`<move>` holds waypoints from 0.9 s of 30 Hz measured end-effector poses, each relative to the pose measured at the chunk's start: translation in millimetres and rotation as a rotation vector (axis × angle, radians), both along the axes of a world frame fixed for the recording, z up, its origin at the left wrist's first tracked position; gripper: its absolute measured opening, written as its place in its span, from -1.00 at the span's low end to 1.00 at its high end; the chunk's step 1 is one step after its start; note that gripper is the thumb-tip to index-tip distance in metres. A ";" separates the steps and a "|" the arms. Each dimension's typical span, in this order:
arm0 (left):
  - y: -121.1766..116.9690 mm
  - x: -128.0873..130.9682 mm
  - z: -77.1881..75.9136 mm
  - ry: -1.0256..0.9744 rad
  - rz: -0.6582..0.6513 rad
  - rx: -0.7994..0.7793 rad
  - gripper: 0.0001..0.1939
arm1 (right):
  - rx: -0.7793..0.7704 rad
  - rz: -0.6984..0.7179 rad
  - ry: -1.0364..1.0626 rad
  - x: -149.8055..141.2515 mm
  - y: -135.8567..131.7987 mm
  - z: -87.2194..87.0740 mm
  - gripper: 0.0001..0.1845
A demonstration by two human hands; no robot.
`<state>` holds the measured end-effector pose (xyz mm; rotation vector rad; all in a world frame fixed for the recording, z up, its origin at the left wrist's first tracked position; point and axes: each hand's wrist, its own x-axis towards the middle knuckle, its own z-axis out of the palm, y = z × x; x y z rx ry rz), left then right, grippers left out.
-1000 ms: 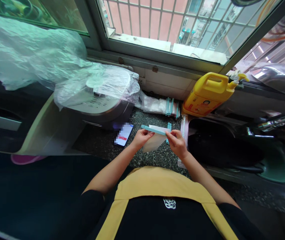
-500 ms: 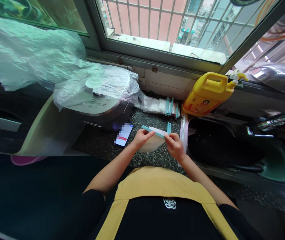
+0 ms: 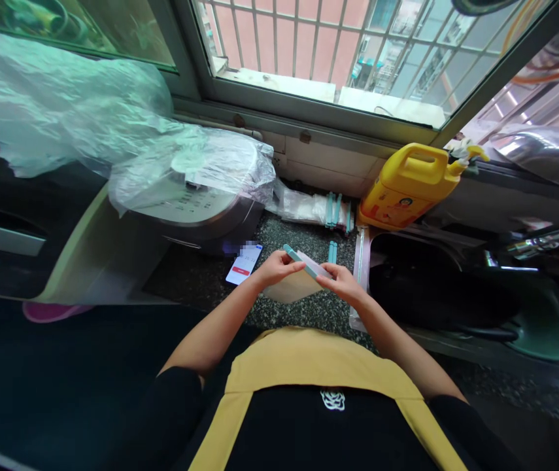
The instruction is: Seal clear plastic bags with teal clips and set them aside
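A clear plastic bag [image 3: 291,288] hangs below a teal bag-sealing clip [image 3: 311,266] lying across its top edge. My left hand [image 3: 274,269] pinches the bag and clip near the left end, thumb on top. At the right end, my right hand [image 3: 342,282] is closed on the same clip, with its fingers over the tip. The white top of the bag [image 3: 312,261] sticks out beyond the clip. Just behind my right hand, loose teal clips [image 3: 333,251] lie on the speckled counter [image 3: 293,237].
Farther back are clear bags [image 3: 303,206] with more teal clips [image 3: 332,210]. A phone [image 3: 242,264] lies left of my hands, before a plastic-covered rice cooker [image 3: 201,219]. At right stand a yellow jug [image 3: 401,190] and a sink [image 3: 548,327] holding a dark pan [image 3: 436,288].
The clip has tilted more, its right end dropping toward me. My right hand has moved lower and turned, and the bag has shifted slightly left.
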<state>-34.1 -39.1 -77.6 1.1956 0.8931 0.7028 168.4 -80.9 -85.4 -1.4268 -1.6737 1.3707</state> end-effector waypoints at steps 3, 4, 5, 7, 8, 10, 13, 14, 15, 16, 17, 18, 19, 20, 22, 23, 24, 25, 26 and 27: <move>2.1 -3.0 2.6 0.026 -0.003 0.015 -0.62 | -0.035 -0.035 0.027 -5.2 -4.0 1.5 -0.62; 2.7 -3.5 3.0 0.029 0.003 0.017 -0.62 | -0.033 -0.049 0.035 -6.6 -5.1 1.5 -0.62; 3.3 -3.6 3.0 0.027 0.017 0.019 -0.62 | -0.030 -0.065 0.041 -7.8 -6.0 1.1 -0.63; 4.1 -3.0 2.6 0.011 0.078 0.025 -0.61 | -0.031 -0.095 0.054 -9.8 -7.5 -0.8 -0.62; 4.2 -2.3 2.2 0.001 0.122 0.031 -0.61 | -0.034 -0.111 0.060 -10.6 -8.4 -2.2 -0.62; 3.7 -0.4 1.3 -0.017 0.211 0.048 -0.59 | -0.041 -0.136 0.071 -12.0 -10.4 -5.7 -0.62; 1.4 3.0 -0.1 -0.027 0.293 0.071 -0.58 | -0.067 -0.137 0.082 -14.1 -13.2 -10.1 -0.62; 0.4 4.1 -0.4 -0.024 0.301 0.081 -0.58 | -0.075 -0.130 0.086 -15.0 -13.6 -10.7 -0.62; -0.5 5.2 -0.5 -0.015 0.299 0.091 -0.58 | -0.079 -0.122 0.091 -15.9 -13.6 -10.9 -0.63; -1.3 6.2 -0.6 -0.004 0.291 0.105 -0.58 | -0.078 -0.118 0.096 -16.9 -13.1 -10.7 -0.63; -1.8 7.2 -0.5 0.007 0.277 0.122 -0.57 | -0.070 -0.118 0.100 -18.0 -12.3 -10.3 -0.64; -2.2 7.9 -0.2 0.017 0.262 0.141 -0.57 | -0.057 -0.125 0.100 -18.9 -11.2 -9.7 -0.63; -2.3 8.6 0.0 0.026 0.248 0.160 -0.57 | -0.041 -0.134 0.094 -19.8 -9.9 -9.2 -0.63; -2.3 9.1 0.2 0.034 0.239 0.179 -0.57 | -0.028 -0.143 0.085 -20.5 -8.7 -8.9 -0.64; -2.2 10.0 0.2 0.049 0.232 0.206 -0.57 | -0.008 -0.154 0.064 -21.3 -6.9 -9.0 -0.65; -2.2 10.3 0.0 0.059 0.231 0.212 -0.57 | -0.001 -0.155 0.059 -21.5 -6.4 -9.5 -0.66; -2.2 10.7 -0.5 0.070 0.230 0.213 -0.57 | 0.004 -0.154 0.058 -21.4 -6.3 -10.3 -0.67; -2.4 11.2 -1.1 0.080 0.225 0.210 -0.58 | 0.009 -0.151 0.059 -21.2 -6.4 -11.3 -0.67; -2.6 11.7 -1.8 0.085 0.221 0.203 -0.59 | 0.013 -0.149 0.058 -20.7 -6.7 -12.5 -0.67; -2.9 12.3 -2.5 0.083 0.216 0.195 -0.60 | 0.016 -0.148 0.056 -20.2 -7.1 -13.7 -0.66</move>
